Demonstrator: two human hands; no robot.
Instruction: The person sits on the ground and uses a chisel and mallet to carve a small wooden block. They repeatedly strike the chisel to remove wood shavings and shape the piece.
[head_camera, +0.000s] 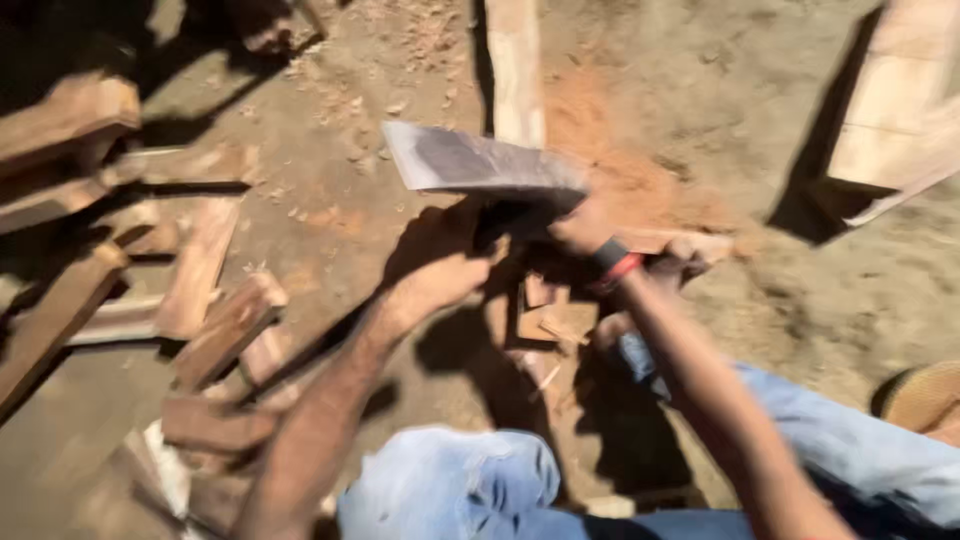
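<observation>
Along the left edge of the sandy ground (700, 70), a heap of split reddish wood pieces (200, 270), several overlapping, some in shadow. Nearer the middle, left hand (440, 275) closed around the lower part of a tool's handle, mostly in shadow. Above it, broad grey axe blade (475, 162), raised and tilted over small wood chips (545, 320) on the ground. Just right, right hand (580, 228) gripping close under the blade, black and red band (612, 262) on the wrist. At the bottom edge, blue-jeaned knees (450, 485). At the top right corner, pale plank (900, 100).
</observation>
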